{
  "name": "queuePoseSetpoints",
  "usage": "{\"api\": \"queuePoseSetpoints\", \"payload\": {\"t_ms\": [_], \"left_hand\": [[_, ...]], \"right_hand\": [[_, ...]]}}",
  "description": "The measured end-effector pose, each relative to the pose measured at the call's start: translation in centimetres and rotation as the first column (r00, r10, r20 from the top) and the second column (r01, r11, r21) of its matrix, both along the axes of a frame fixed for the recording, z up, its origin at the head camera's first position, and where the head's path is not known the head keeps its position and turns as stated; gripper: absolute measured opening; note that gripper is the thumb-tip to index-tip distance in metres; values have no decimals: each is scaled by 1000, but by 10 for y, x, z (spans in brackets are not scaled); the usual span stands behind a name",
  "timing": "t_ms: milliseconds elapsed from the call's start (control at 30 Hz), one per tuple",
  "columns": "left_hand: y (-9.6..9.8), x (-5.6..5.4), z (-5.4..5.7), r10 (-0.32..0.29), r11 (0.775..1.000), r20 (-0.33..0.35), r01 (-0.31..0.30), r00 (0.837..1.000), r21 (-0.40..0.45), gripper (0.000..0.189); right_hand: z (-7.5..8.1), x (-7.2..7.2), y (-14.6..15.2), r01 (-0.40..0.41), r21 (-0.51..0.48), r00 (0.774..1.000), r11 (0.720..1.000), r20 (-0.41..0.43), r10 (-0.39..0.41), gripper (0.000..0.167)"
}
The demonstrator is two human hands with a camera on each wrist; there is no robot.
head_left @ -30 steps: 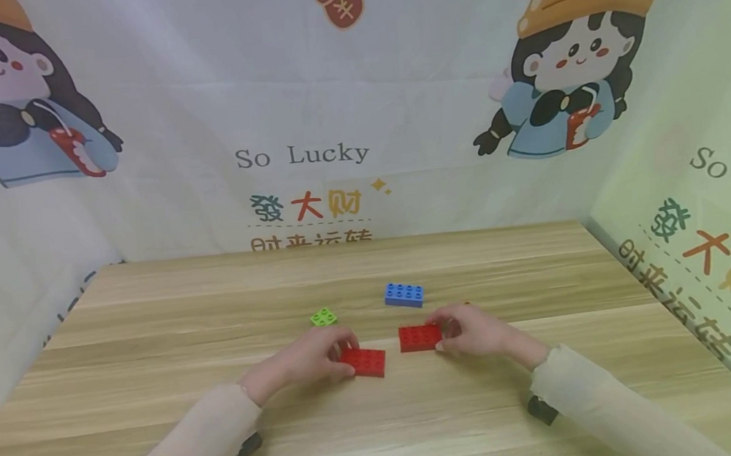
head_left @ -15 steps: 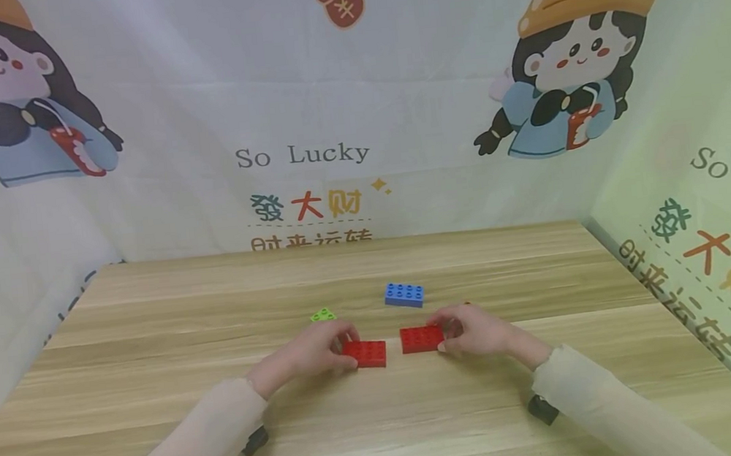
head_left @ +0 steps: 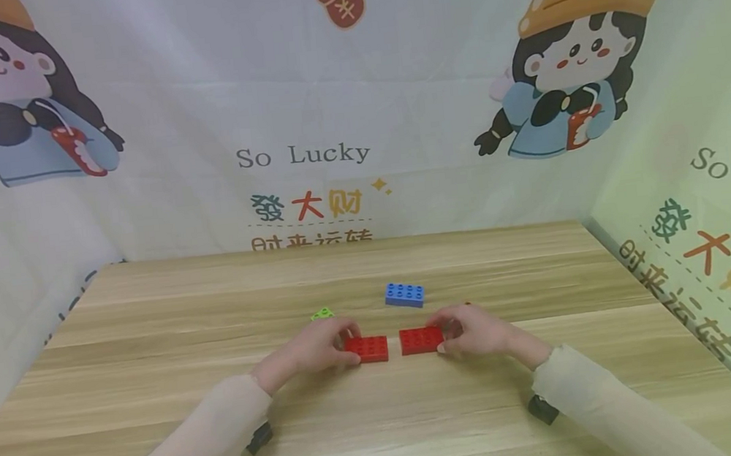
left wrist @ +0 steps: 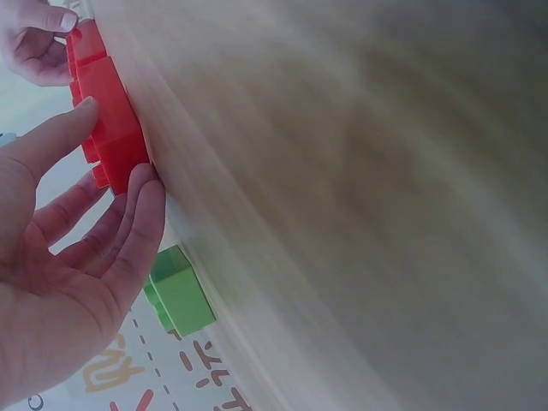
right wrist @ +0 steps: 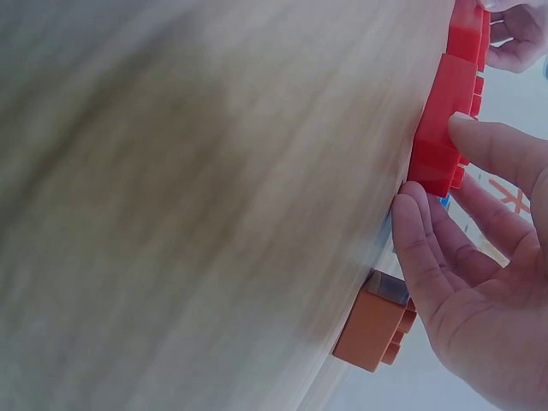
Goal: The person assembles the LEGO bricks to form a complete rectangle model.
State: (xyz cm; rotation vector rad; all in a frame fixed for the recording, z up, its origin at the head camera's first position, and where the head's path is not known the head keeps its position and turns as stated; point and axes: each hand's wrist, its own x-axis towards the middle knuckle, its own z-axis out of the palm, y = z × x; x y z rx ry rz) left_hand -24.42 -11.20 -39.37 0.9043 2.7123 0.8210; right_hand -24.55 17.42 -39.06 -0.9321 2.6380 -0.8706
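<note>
Two red building bricks lie end to end on the wooden table with a small gap between them. My left hand (head_left: 325,343) pinches the left red brick (head_left: 372,349) between thumb and fingers. The right red brick (head_left: 418,340) is gripped the same way by my right hand (head_left: 477,329). In the left wrist view the left red brick (left wrist: 116,124) shows its long side, my thumb on it. A blue brick (head_left: 404,295) sits behind the pair. Partly hidden behind my left hand is a small green brick (head_left: 323,313).
An orange brick (right wrist: 370,325) stands beyond my right hand in the right wrist view, mostly hidden in the head view. The wooden table (head_left: 385,432) ends at a printed cloth backdrop (head_left: 184,128), which also hangs along both sides.
The left red brick has turned from a slant to straight and moved slightly away and to the right, with my left hand on it. The right brick has barely moved.
</note>
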Motion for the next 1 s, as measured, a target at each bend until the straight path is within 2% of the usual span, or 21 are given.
{"api": "queuePoseSetpoints", "payload": {"t_ms": [567, 1000], "left_hand": [[10, -1, 3, -27, 1000, -16, 27, 1000, -9, 29], [15, -3, 0, -44, 999, -73, 42, 996, -34, 29]], "right_hand": [[1, 2, -2, -3, 8, 1000, 1000, 0, 3, 38], [1, 2, -2, -21, -7, 1000, 1000, -4, 21, 37]]}}
